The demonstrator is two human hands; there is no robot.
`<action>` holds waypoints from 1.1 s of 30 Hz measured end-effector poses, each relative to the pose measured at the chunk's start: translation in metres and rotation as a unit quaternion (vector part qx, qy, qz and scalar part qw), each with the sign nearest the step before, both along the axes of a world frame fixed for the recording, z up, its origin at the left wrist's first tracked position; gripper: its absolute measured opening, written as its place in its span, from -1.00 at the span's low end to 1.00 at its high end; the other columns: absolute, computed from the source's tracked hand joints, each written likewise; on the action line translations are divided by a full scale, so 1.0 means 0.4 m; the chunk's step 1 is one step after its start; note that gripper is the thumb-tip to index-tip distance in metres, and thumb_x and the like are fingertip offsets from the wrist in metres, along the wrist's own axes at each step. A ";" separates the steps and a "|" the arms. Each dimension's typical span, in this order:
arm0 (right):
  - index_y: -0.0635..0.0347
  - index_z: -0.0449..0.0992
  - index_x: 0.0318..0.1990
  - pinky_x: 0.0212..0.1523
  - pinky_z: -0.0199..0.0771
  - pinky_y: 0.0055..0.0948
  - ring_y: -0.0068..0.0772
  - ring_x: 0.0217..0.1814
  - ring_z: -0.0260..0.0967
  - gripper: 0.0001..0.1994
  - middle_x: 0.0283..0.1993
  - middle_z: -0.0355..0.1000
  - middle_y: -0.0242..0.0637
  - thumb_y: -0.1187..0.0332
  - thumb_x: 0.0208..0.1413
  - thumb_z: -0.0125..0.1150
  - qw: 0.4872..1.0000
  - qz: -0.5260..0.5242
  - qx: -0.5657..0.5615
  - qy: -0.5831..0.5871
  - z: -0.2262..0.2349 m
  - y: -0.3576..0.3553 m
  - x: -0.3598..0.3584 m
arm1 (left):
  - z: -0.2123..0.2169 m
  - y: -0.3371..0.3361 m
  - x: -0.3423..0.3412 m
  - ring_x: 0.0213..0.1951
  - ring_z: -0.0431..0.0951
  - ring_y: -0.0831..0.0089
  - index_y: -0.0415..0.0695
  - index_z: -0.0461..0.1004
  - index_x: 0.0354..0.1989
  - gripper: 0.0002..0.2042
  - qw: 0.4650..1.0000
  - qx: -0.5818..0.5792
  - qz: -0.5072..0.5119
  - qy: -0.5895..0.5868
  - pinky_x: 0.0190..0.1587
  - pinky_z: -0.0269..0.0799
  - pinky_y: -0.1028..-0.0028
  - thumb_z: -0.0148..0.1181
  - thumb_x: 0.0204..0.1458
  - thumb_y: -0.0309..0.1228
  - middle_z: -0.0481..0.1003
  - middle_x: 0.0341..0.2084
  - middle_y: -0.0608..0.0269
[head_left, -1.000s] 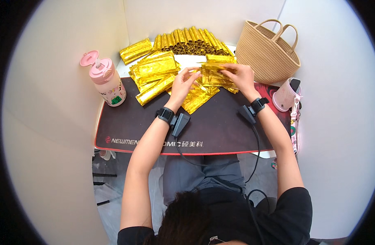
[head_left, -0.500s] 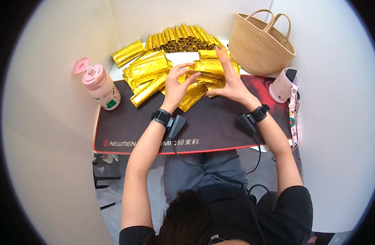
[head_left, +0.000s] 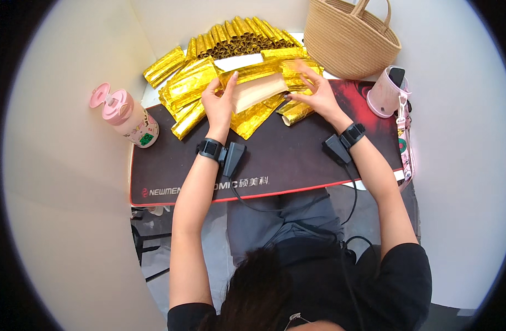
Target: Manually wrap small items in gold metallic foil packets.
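Moved apart from the right hand (head_left: 319, 99), whose fingers were spread, the left hand (head_left: 216, 107) pinched a rectangular gold foil-paper sheet (head_left: 259, 92), its pale face newly exposed at upper centre.

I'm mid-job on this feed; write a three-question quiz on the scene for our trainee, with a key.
1. True or false: the pink bottle has its lid flipped open.
2. Which of these is nearest the pink cup?
A) the woven basket
B) the pink bottle
C) the left hand
3. Fill in: the left hand holds a foil sheet with one gold side and one ____ side showing.

Key: 1. True. 2. A. 3. Pale.
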State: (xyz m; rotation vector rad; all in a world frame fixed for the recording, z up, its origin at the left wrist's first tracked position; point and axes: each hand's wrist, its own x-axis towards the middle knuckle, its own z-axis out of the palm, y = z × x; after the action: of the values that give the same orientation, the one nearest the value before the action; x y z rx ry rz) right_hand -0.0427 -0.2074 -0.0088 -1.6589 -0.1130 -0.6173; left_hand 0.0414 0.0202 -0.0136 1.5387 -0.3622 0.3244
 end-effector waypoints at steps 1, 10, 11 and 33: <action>0.26 0.46 0.06 0.23 0.24 -0.40 -0.34 0.26 0.23 -0.54 0.27 0.20 -0.03 0.57 -0.09 0.31 0.987 0.129 -0.017 0.094 -0.016 -0.047 0.004 | 0.017 -0.008 -0.015 -0.62 0.13 0.78 -0.20 0.40 -0.58 -0.72 1.000 -0.018 -0.012 0.016 -0.61 0.04 0.64 0.29 0.03 -0.31 0.26 -0.68 0.55; 0.31 0.35 0.13 0.12 0.40 -0.44 -0.45 0.18 0.29 -0.49 0.21 0.28 -0.18 0.59 -0.05 0.28 0.983 0.099 -0.075 0.134 -0.031 -0.042 0.007 | 0.010 0.000 -0.005 -0.56 0.11 0.78 -0.16 0.47 -0.49 -0.76 0.998 -0.048 -0.029 0.025 -0.52 0.03 0.65 0.24 0.08 -0.27 0.26 -0.63 0.58; 0.31 0.35 0.13 0.12 0.40 -0.44 -0.45 0.18 0.29 -0.49 0.21 0.28 -0.18 0.59 -0.05 0.28 0.983 0.097 -0.074 0.135 -0.034 -0.050 0.007 | 0.008 -0.001 -0.003 -0.53 0.11 0.78 -0.16 0.47 -0.49 -0.76 0.998 -0.047 -0.029 0.028 -0.50 0.04 0.65 0.24 0.08 -0.26 0.26 -0.62 0.58; 0.24 0.44 0.06 0.09 0.43 -0.40 -0.44 0.25 0.24 -0.49 0.25 0.25 -0.20 0.51 -0.13 0.39 0.990 0.128 -0.024 0.054 0.016 0.025 -0.027 | 0.009 -0.002 -0.002 -0.56 -0.03 0.74 -0.09 0.29 -0.63 -0.66 1.000 -0.027 -0.009 0.002 -0.55 -0.11 0.60 0.26 0.06 -0.25 0.08 -0.66 0.61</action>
State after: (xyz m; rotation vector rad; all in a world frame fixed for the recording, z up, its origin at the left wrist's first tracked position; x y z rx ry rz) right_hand -0.0533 -0.1973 -0.0023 -1.6869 -0.2594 -0.3327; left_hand 0.0407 0.0195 -0.0101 1.4821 -0.3611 0.3148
